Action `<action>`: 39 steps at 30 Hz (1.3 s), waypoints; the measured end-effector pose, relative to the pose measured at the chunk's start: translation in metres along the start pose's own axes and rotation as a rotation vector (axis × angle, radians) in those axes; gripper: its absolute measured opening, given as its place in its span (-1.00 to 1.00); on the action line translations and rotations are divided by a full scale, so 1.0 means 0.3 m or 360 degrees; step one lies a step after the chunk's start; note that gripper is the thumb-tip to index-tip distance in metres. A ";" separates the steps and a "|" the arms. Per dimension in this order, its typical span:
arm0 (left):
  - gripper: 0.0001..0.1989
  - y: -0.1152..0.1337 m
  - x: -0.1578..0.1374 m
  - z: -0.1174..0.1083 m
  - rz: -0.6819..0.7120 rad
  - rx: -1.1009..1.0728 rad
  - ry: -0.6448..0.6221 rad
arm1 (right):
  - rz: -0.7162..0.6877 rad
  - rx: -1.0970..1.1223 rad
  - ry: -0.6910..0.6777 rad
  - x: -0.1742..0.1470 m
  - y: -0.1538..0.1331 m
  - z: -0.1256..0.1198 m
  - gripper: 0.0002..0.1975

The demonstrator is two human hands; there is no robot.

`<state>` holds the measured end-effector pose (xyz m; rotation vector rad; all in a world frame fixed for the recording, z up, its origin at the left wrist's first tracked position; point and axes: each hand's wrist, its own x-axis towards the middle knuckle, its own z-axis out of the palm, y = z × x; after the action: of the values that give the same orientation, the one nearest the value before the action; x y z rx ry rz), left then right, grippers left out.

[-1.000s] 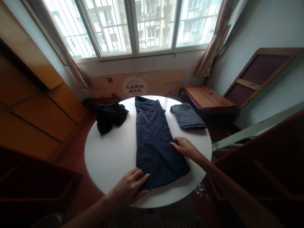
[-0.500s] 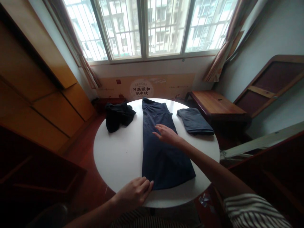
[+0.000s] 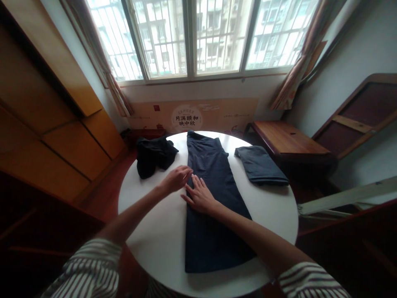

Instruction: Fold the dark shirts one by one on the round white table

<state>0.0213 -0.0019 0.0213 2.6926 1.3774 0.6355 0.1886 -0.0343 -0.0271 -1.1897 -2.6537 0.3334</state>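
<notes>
A pair of dark blue trousers (image 3: 214, 236) lies flat and lengthwise on the white round table (image 3: 155, 244). At the left edge of the trousers, about midway along, my left hand (image 3: 177, 178) has its fingers pinched together on the cloth. Just nearer to me, my right hand (image 3: 200, 194) rests palm down on the trousers with its fingers spread toward that same edge. The fingertips of the two hands are close together.
A crumpled black garment (image 3: 155, 155) lies at the table's back left. On the right side is a folded dark grey-blue garment (image 3: 262, 165). Beyond the table stand a low wooden table (image 3: 288, 138) and, to the left, wooden cabinets (image 3: 68, 153).
My left hand has gone from the near hem up to the middle of the trousers' left edge. My right hand has moved left and nearer, laying itself flat. The view has shifted slightly.
</notes>
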 end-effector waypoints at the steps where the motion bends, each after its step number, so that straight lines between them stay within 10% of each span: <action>1: -0.66 -0.047 0.088 0.020 -0.0032 0.0016 -0.0039 | 0.0003 0.0017 -0.0006 -0.002 -0.001 -0.002 -0.30; 7: -0.59 -0.234 0.417 0.169 -0.0376 0.0213 -0.0510 | -0.0156 0.0135 -0.0140 -0.039 -0.012 -0.020 -0.23; 17: -0.50 -0.400 0.610 0.258 -0.0608 0.0243 -0.0461 | -0.0439 0.0409 -0.0291 -0.155 -0.093 -0.043 0.12; 39: -0.34 -0.257 0.827 0.361 -0.0667 0.0166 -0.0581 | -0.0541 0.0303 -0.0200 -0.182 -0.112 -0.053 0.03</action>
<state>0.1322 0.2547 -0.0120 2.3103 1.8117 0.0363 0.2051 -0.0953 -0.0079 -0.6670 -2.7892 0.5986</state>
